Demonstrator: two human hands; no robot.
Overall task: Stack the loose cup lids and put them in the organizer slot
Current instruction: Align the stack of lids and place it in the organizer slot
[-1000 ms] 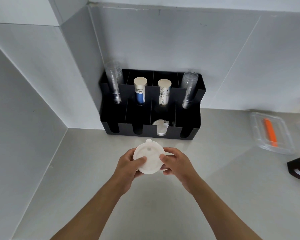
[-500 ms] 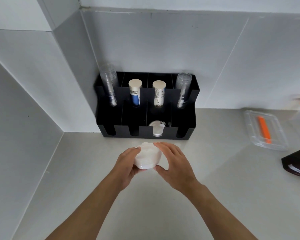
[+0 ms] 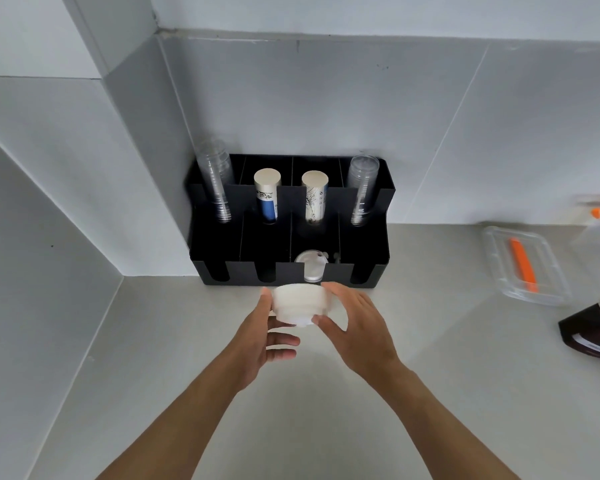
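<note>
Both hands on the white stack of lids (image 3: 299, 304) just before the black organizer (image 3: 291, 237): left hand (image 3: 262, 337) fingers half-curled against its side, right hand (image 3: 357, 327) pinching it

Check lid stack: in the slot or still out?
Out. Both hands hold the lid stack in front of the organizer.

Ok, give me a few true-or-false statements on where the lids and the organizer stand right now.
1. Both hands, left hand and right hand, hold the white stack of plastic cup lids. True.
2. The stack sits inside the black plastic organizer. False: it is held in front of it, above the grey counter.
3. All front slots are empty. False: one holds a clear plastic lid.
4. Two paper cup stacks stand between two clear cup stacks. True.
</note>
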